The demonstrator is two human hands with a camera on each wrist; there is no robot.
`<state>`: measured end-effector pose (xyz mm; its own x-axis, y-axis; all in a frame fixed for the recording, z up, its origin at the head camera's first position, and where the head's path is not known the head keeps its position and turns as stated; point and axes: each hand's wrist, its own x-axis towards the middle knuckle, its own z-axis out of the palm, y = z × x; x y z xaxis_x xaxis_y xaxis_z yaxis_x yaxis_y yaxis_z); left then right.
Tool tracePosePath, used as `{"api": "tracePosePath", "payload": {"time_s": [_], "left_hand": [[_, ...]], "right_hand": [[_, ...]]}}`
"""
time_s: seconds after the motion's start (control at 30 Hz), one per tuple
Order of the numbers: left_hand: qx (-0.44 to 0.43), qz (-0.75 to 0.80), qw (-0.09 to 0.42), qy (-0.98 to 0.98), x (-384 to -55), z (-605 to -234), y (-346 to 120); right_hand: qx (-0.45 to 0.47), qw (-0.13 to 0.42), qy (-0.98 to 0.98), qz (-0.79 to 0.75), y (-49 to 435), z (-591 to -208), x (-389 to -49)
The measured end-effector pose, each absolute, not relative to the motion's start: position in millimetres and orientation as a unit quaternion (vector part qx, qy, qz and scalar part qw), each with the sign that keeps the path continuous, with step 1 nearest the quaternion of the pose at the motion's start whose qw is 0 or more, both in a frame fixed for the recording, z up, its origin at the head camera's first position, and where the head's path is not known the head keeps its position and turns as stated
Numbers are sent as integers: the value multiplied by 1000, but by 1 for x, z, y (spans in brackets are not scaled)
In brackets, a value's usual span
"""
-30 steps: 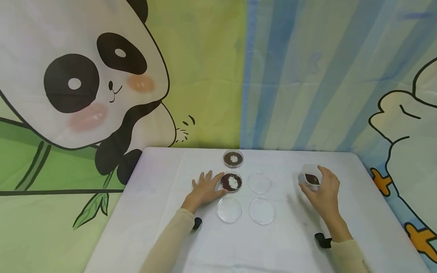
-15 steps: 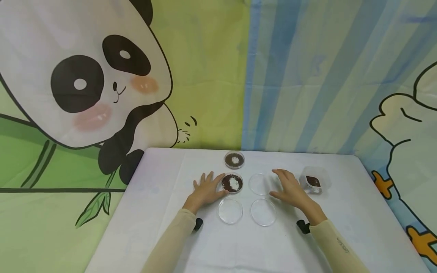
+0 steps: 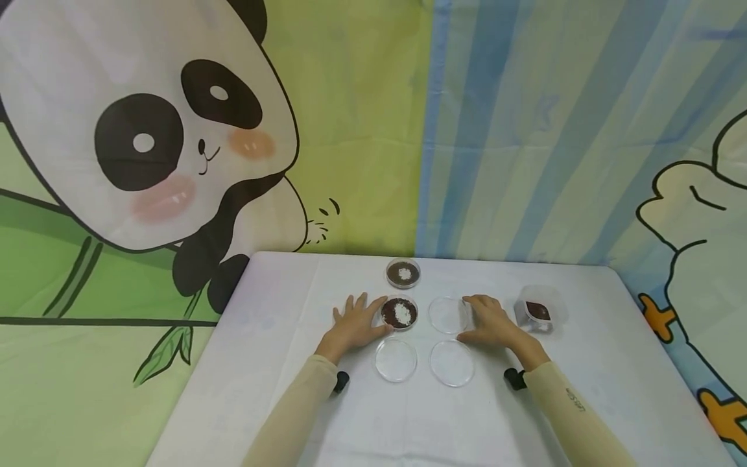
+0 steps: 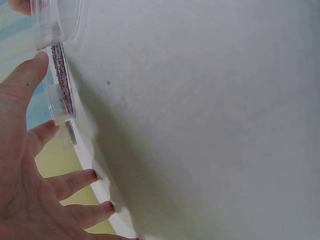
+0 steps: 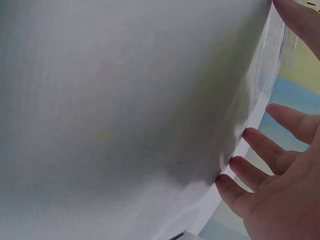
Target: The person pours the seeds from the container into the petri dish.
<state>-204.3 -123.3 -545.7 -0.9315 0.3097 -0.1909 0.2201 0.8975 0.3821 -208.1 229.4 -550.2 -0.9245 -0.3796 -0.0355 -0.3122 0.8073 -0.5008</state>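
Note:
My left hand (image 3: 352,327) rests at the left side of a petri dish (image 3: 399,312) that holds dark brown granules with a white patch in the middle. Thumb and index finger (image 4: 46,131) frame its rim, while the other fingers spread onto the table. On the right, my right hand (image 3: 491,322) stands at a clear round dish piece (image 3: 447,315), thumb and index fingertips near its edge. Its remaining fingers (image 5: 232,192) stretch out with their tips on the tabletop. Behind the left dish is a second filled petri dish (image 3: 403,273).
Two more clear round pieces lie nearer me, a left one (image 3: 395,360) and a right one (image 3: 452,363). A clear container (image 3: 533,314) with dark brown contents stands at the right. The white table (image 3: 280,285) ends at a printed panda backdrop (image 3: 362,130).
My right hand has left the clear container at the right and moved leftward to the clear round dish piece. My left hand keeps its place at the filled petri dish.

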Motion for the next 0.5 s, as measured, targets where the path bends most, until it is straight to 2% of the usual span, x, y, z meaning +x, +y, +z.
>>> {"api": "tracePosePath", "payload": {"time_s": [0.5], "left_hand": [[131,184,129,966,-204,-544,-122]], "right_hand": [[-165,61,958,-226,222,-550,-209]]}}
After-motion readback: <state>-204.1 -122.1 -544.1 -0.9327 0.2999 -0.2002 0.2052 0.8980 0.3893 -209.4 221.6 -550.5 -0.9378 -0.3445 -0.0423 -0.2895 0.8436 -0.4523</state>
